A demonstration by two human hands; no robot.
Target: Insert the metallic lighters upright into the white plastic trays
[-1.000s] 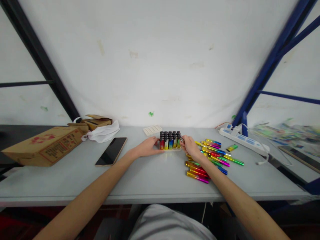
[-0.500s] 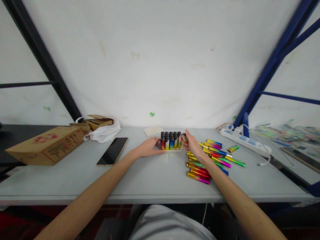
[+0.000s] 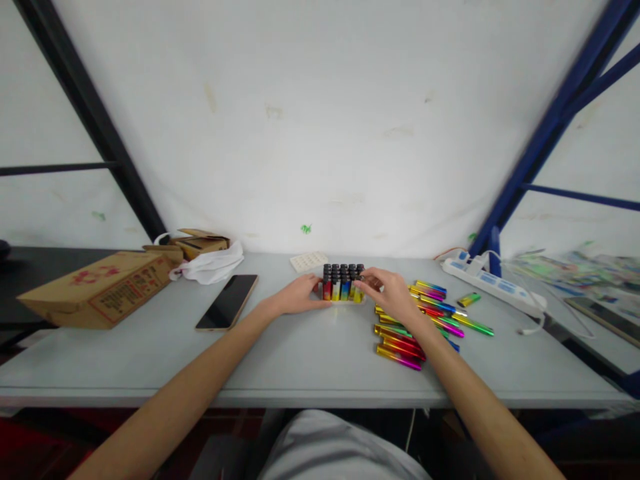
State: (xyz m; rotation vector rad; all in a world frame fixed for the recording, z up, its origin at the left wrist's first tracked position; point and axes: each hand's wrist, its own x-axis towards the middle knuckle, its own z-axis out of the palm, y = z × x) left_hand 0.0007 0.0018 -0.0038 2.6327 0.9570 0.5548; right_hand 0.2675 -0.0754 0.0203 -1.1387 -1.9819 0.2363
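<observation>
Two bare hands are meeting at a small tray of upright lighters (image 3: 343,283) near the middle back of a grey table (image 3: 300,353), seen from just behind the seated person. Farthest left, a flat cardboard box (image 3: 95,287) with red printing is lying at the table's edge, and beside it a smaller open carton (image 3: 200,242) is sitting against a crumpled white bag (image 3: 210,265). Next along, a dark phone (image 3: 227,302) is lying face up, well apart from the hands. Behind the tray, a pale perforated card (image 3: 309,261) is resting near the white wall.

The left hand (image 3: 299,296) is lying on the table with its fingers (image 3: 313,288) loosely curled and touching the tray's left side, steadying it rather than gripping anything. The lighters are standing packed in rows, black caps up, their bodies showing red, yellow and blue. The right hand (image 3: 390,292) is reaching over the tray's right edge, fingers (image 3: 369,279) partly bent and pressing down among the caps at that corner; whether they are pinching a single lighter there cannot be told.

Just right of that wrist, a loose heap of rainbow-coloured lighters (image 3: 425,320) is lying flat, spread toward the table's front. One stray lighter (image 3: 466,299) is lying apart beyond them, near a white power strip (image 3: 493,287) whose cable is trailing toward the blue steel frame (image 3: 545,133).
</observation>
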